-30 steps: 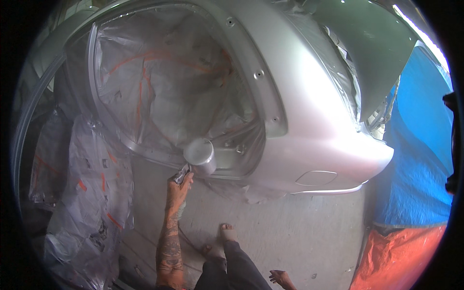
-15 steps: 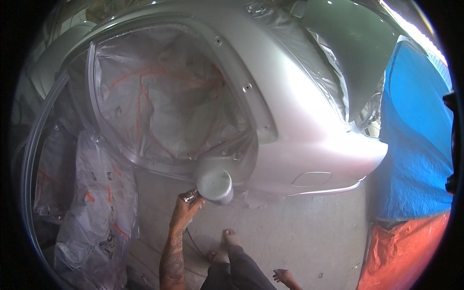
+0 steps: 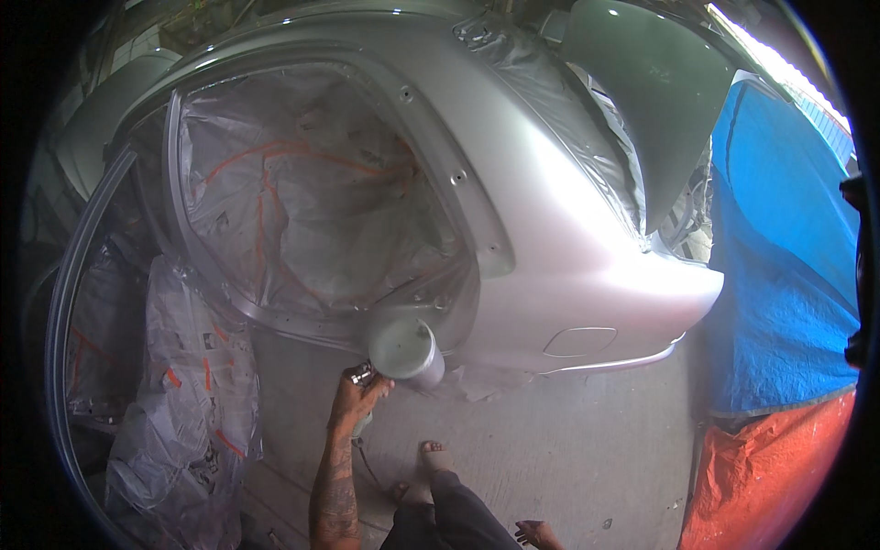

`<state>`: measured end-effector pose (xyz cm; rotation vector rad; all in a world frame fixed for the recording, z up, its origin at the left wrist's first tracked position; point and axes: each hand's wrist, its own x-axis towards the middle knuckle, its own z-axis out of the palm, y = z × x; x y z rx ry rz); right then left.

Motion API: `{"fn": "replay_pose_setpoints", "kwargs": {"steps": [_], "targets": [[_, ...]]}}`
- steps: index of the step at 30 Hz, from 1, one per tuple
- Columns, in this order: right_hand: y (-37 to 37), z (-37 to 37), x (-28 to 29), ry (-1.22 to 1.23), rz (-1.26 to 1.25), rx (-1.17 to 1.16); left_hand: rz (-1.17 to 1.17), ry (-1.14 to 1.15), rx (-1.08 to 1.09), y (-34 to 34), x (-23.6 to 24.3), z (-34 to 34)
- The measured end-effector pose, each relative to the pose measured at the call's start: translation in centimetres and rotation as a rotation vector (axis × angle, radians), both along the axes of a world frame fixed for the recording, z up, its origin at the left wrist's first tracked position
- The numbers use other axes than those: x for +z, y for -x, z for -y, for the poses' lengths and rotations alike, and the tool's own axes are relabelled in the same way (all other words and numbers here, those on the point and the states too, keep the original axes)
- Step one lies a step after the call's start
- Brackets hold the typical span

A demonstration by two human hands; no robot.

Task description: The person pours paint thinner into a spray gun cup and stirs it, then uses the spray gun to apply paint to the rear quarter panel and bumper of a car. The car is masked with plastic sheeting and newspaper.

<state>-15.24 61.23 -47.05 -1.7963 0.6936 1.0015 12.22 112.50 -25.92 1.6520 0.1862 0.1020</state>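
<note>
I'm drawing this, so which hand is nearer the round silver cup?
Left: the left hand grips the metal tool right beside the cup. The right hand is farther, by the picture's lower edge.

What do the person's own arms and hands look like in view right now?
The left hand is bare, with no glove; dark tattoos cover much of the left forearm, with no sleeve visible on it. The right hand also looks ungloved; its arm is mostly out of frame, so any sleeve there can't be told.

Grey floor [image 3: 587, 449], blue tarp [image 3: 779, 266] adjoining red-orange sheet [image 3: 770, 467] at right, bright strip of light [image 3: 779, 60] beyond
</note>
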Motion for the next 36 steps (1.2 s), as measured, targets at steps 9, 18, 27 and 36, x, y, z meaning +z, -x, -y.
{"fn": "replay_pose_setpoints", "kwargs": {"steps": [9, 18, 27, 36], "targets": [[-1.5, -0.6, 1.1, -0.026, 0.034, 0.006, 0.099, 0.079, 0.043, -2.4, 1.0, 1.6], [-0.1, -0.4, 1.5, -0.047, 0.021, -0.065, 0.026, 0.139, 0.271, -5.0, 3.0, 3.2], [-1.2, -1.4, 1.6, -0.026, 0.046, -0.011, 0.118, -0.035, -0.190, -1.8, 5.8, 2.2], [-3.4, -1.8, 1.1, -0.074, 0.100, 0.023, 0.321, -0.472, -0.125, -4.7, 7.9, 3.9]]}}
